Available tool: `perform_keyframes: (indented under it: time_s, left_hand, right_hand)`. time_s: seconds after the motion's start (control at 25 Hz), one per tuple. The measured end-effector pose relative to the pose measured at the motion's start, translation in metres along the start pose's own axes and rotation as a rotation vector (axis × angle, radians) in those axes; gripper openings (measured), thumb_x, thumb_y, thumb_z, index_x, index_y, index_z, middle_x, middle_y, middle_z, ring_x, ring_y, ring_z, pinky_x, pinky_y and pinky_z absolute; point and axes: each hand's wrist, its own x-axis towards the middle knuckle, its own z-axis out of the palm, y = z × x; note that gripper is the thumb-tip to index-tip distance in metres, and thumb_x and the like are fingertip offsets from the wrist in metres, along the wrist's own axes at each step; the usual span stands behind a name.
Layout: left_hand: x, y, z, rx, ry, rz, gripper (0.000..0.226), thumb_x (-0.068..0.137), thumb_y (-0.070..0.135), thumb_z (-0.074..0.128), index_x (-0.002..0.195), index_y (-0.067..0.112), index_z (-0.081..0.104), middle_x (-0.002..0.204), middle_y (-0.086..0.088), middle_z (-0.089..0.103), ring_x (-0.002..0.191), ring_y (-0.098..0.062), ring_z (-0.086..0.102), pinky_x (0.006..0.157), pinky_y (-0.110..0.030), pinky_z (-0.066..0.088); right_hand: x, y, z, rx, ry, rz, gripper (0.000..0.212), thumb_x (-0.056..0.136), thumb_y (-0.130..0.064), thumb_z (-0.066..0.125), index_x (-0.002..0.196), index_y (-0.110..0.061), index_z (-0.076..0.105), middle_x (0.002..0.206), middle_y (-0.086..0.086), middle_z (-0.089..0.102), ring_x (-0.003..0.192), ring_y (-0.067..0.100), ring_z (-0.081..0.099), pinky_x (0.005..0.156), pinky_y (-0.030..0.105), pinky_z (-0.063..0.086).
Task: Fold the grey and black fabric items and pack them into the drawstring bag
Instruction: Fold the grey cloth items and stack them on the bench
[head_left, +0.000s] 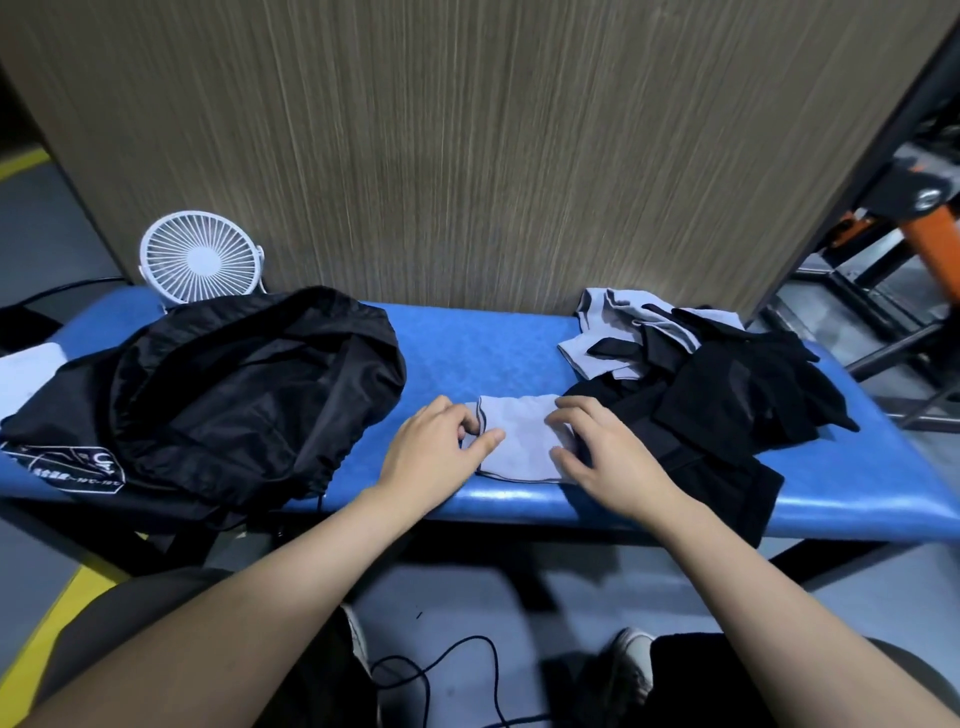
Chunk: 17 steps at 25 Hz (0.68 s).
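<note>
A small grey fabric item (519, 439) lies folded on the blue bench (478, 353) near its front edge. My left hand (434, 447) pinches its left edge between thumb and curled fingers. My right hand (605, 449) rests on its right edge with fingers bent, thumb underneath at the front. The black drawstring bag (228, 384) lies crumpled to the left, its cord hanging over the front edge. A pile of black fabric items (727, 400) sits to the right, with grey ones (618, 332) behind it.
A white desk fan (200, 257) stands at the back left, against a wood-grain panel (467, 145). A white cloth (26, 371) peeks out at the far left. Metal and orange frames (904, 223) stand to the right. A black cable (441, 670) lies on the floor.
</note>
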Motion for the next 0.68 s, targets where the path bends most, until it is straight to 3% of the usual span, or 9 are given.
perform_keyframes:
  time_s: [0.16,0.48,0.6,0.68]
  left_hand:
    - [0.01,0.011,0.002,0.045,0.028,-0.11,0.027,0.084,0.053,0.065,0.078,0.028,0.057,0.085,0.011,0.054,0.082,-0.011,0.057,0.068,-0.029,0.041]
    - [0.02,-0.001,-0.006,-0.177,0.031,-0.158,0.016,0.081,0.025,0.07,0.074,0.023,0.056,0.08,0.004,0.061,0.071,-0.012,0.055,0.063,-0.025,0.038]
    - [0.015,-0.007,-0.007,-0.176,0.06,-0.121,0.019,0.082,0.019,0.071,0.093,0.021,0.055,0.099,0.003,0.057,0.08,-0.014,0.056,0.069,-0.026,0.042]
    - [0.01,-0.01,-0.005,-0.048,0.096,0.037,0.038,0.088,0.023,0.066,0.122,0.025,0.051,0.127,0.005,0.046,0.109,-0.014,0.053,0.088,-0.031,0.045]
  right_hand:
    - [-0.002,0.0,-0.001,-0.036,-0.061,-0.002,0.038,0.093,-0.032,0.063,0.129,-0.022,0.059,0.149,0.0,0.043,0.13,0.023,0.05,0.105,0.041,0.043]
    - [0.005,-0.001,0.0,-0.1,-0.078,-0.032,0.039,0.093,-0.038,0.063,0.129,-0.023,0.06,0.15,0.0,0.041,0.128,0.024,0.05,0.104,0.04,0.042]
    - [0.006,-0.004,0.003,-0.134,-0.087,-0.062,0.04,0.095,-0.039,0.061,0.132,-0.024,0.059,0.153,-0.001,0.04,0.134,0.02,0.046,0.106,0.038,0.039]
    - [0.006,-0.005,0.004,-0.154,-0.114,-0.053,0.043,0.095,-0.042,0.06,0.135,-0.025,0.056,0.156,-0.002,0.038,0.139,0.019,0.041,0.112,0.037,0.035]
